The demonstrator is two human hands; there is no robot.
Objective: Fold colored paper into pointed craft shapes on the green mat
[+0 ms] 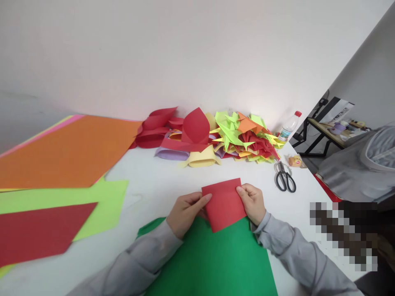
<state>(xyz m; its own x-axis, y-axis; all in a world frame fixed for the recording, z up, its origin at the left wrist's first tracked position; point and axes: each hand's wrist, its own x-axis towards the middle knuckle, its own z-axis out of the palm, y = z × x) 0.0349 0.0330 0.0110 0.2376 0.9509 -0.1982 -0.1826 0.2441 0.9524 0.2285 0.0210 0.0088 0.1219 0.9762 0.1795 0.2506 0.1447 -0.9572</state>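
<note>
A small red sheet of paper point(225, 205), nearly square, is held up and slightly tilted between both hands. At its left edge, my left hand point(187, 211) is closed, the thumb lying over the front and the fingers behind. My right hand point(252, 202) pinches the upper right edge in the same manner, its thumb on the front. Whether the paper is folded cannot be made out. Under the hands lies a large green sheet point(216, 263) on the white table, its far left corner bent over.
Large orange point(68, 152), lime point(105, 205) and dark red sheets point(40, 230) lie at left. Along the wall sit red paper shapes point(196, 129) and a heap of star-like cutouts point(247, 135). Black-handled scissors point(285, 181), a bottle point(289, 127) and a snack packet point(295, 160) are at right, near a grey-clothed person point(352, 160).
</note>
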